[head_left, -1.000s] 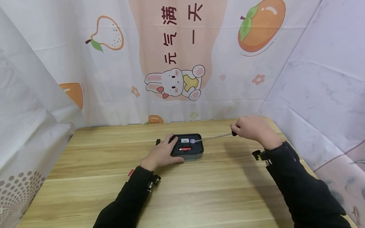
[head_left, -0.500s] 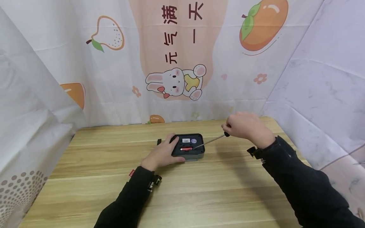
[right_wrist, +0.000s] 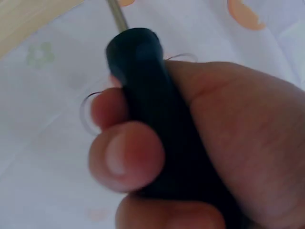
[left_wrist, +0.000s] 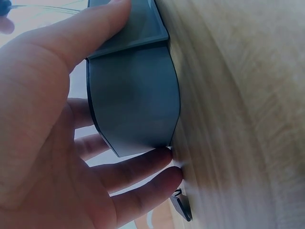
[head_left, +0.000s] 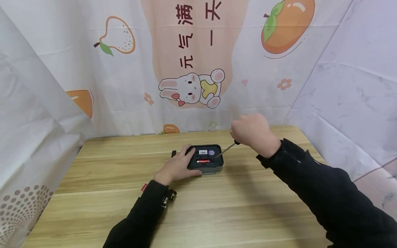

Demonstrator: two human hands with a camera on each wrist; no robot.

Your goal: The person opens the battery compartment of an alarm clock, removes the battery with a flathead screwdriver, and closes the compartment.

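In the head view a black box-shaped device (head_left: 205, 169) lies on the table, its recessed face up. Two small stickers and a red cylindrical battery (head_left: 203, 161) sit in that face. My left hand (head_left: 176, 167) grips the device's left end, thumb along the near side; the left wrist view has the fingers round the far side. Up and to the right, my right hand (head_left: 252, 132) holds a screwdriver (head_left: 228, 150) by its dark handle (right_wrist: 150, 81). The thin shaft slants down to the device's face, right of the battery. Whether the tip touches cannot be made out.
A small black piece (head_left: 173, 153) lies behind my left hand. Beside my left sleeve shows a red tag (head_left: 144, 187). The wooden table (head_left: 217, 213) meets a printed white curtain (head_left: 124, 86) at the back, with more sheets at both sides.
My right hand has moved left, bringing the screwdriver to a steeper slant. Its tip went from the round sticker toward the battery, then slightly right. My left hand and the device stay put.
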